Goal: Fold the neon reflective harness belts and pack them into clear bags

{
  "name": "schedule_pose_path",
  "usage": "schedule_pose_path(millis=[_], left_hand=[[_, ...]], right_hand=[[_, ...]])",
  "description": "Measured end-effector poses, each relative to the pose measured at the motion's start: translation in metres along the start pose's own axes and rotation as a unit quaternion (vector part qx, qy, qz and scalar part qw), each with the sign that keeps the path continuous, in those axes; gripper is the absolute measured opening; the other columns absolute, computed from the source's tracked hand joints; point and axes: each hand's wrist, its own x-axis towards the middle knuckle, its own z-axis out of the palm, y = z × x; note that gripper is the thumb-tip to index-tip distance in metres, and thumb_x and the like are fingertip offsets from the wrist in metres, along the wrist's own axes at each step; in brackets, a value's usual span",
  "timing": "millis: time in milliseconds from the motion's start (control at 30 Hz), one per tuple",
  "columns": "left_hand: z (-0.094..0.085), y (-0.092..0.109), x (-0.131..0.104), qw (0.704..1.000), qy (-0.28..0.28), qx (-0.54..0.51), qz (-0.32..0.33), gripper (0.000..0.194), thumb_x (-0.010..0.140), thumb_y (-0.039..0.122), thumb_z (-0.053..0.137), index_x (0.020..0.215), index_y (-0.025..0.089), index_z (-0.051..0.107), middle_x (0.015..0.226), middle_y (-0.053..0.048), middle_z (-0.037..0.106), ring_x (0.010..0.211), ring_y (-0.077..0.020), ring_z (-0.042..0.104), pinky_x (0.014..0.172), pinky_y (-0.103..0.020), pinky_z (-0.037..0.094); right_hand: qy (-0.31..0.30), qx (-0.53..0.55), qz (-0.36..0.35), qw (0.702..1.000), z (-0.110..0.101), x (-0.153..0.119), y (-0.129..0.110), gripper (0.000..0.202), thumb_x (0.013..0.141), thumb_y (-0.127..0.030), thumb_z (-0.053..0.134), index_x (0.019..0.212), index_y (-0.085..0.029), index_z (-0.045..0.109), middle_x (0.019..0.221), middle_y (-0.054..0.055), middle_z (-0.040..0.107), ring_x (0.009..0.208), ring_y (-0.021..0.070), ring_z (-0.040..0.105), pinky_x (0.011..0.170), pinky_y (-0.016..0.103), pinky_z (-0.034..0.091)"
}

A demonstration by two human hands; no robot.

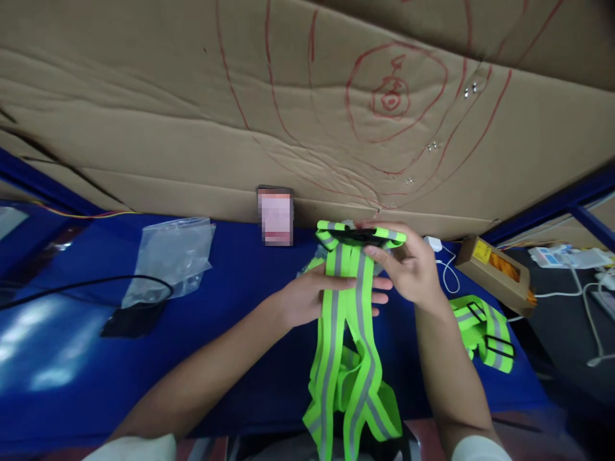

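Note:
A neon-green reflective vest [331, 320] made of straps with grey stripes hangs from my hands over the blue table's front edge. My left hand [307, 296] is wrapped round its two straps from the left, thumb across the front and fingertips showing on the right. Higher up, my right hand [408, 266] pinches the vest's folded top band, where a black part shows, between thumb and fingers. Some clear plastic and more green material lie partly hidden behind the vest. A second bundle of green reflective strap [497, 333] with black buckles lies right of my right forearm.
Clear plastic bags [168, 256] and a black flat item [132, 320] lie on the blue table [230, 378] at left, near a black cable. A blurred-out phone-like object [275, 216] leans against the cardboard wall [158, 141]. An open cardboard box [497, 272] and white cables are at right.

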Motion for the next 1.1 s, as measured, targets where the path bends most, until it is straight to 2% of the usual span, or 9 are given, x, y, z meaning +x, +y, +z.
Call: schedule_pose_path(millis=[100,200,400,600,700,767,833,967,1100], left_hand=[[0.001,0.006,-0.003,1.000,-0.020,0.013,0.001,0.052,0.086,0.046,0.078,0.128,0.017,0.069,0.129,-0.018,0.072,0.116,-0.0352,0.071,0.100,-0.046,0.056],[-0.001,0.012,-0.003,0.999,0.016,0.041,0.005,0.066,0.087,0.067,0.066,0.126,0.014,0.070,0.128,-0.019,0.072,0.112,-0.0350,0.073,0.098,-0.044,0.057],[-0.007,0.018,0.000,0.979,0.187,0.069,0.050,0.046,0.093,0.049,0.069,0.123,0.014,0.070,0.110,-0.016,0.079,0.091,-0.0290,0.078,0.084,-0.041,0.063],[-0.007,0.018,-0.003,0.975,0.189,0.106,0.041,0.043,0.083,0.036,0.082,0.118,0.013,0.071,0.100,-0.015,0.080,0.085,-0.0300,0.078,0.079,-0.044,0.064],[-0.007,0.016,-0.004,0.979,0.165,0.113,0.032,0.041,0.081,0.035,0.084,0.115,0.014,0.072,0.099,-0.014,0.080,0.086,-0.0303,0.078,0.078,-0.044,0.064],[-0.008,0.016,-0.004,0.981,0.150,0.120,0.039,0.042,0.083,0.036,0.083,0.118,0.015,0.072,0.099,-0.014,0.080,0.088,-0.0307,0.078,0.079,-0.044,0.064],[-0.010,0.016,-0.003,0.981,0.144,0.125,0.044,0.042,0.085,0.036,0.081,0.120,0.014,0.071,0.099,-0.014,0.080,0.089,-0.0309,0.078,0.082,-0.045,0.063],[-0.015,0.013,0.000,0.988,0.122,0.087,0.030,0.040,0.084,0.034,0.082,0.117,0.014,0.073,0.102,-0.014,0.080,0.095,-0.0302,0.078,0.092,-0.045,0.060],[-0.015,0.011,0.002,0.998,0.044,0.038,0.036,0.052,0.076,0.047,0.086,0.116,0.016,0.074,0.114,-0.015,0.078,0.107,-0.0326,0.075,0.098,-0.044,0.058]], right_hand=[[-0.023,-0.100,-0.071,0.992,-0.012,0.002,0.003,0.029,0.095,-0.018,0.061,0.115,-0.032,0.075,0.131,0.002,0.070,0.126,0.0255,0.064,0.113,0.049,0.048],[-0.099,-0.170,-0.112,0.974,-0.014,0.002,0.009,0.048,0.091,-0.006,0.049,0.121,-0.034,0.074,0.143,-0.001,0.064,0.134,0.0248,0.058,0.117,0.051,0.044],[-0.229,-0.136,-0.057,0.962,-0.007,0.001,0.013,0.065,0.092,-0.005,0.043,0.149,-0.035,0.052,0.168,-0.002,0.033,0.158,0.0226,0.026,0.128,0.053,0.027],[-0.096,0.065,0.060,0.991,-0.019,0.008,0.020,0.050,0.095,-0.035,0.068,0.143,-0.032,0.056,0.155,0.002,0.053,0.145,0.0241,0.048,0.121,0.043,0.040],[-0.145,0.106,0.153,0.972,-0.011,0.007,0.024,0.043,0.091,-0.044,0.072,0.130,-0.026,0.068,0.120,0.005,0.074,0.099,0.0217,0.073,0.088,0.036,0.061],[-0.160,0.130,0.190,0.960,-0.003,0.004,0.023,0.033,0.091,-0.045,0.072,0.116,-0.023,0.074,0.094,0.003,0.076,0.069,0.0168,0.068,0.065,0.032,0.060],[-0.145,0.138,0.200,0.959,0.004,0.002,0.020,0.028,0.087,-0.042,0.077,0.109,-0.023,0.074,0.082,0.000,0.072,0.059,0.0143,0.062,0.055,0.029,0.056],[-0.100,0.124,0.185,0.970,0.010,-0.003,0.014,0.024,0.083,-0.036,0.081,0.103,-0.024,0.075,0.080,-0.001,0.069,0.061,0.0140,0.060,0.052,0.027,0.054],[-0.004,0.067,0.134,0.989,0.007,-0.006,0.015,0.027,0.086,-0.034,0.077,0.113,-0.030,0.076,0.095,0.000,0.073,0.063,0.0157,0.063,0.053,0.031,0.057]])
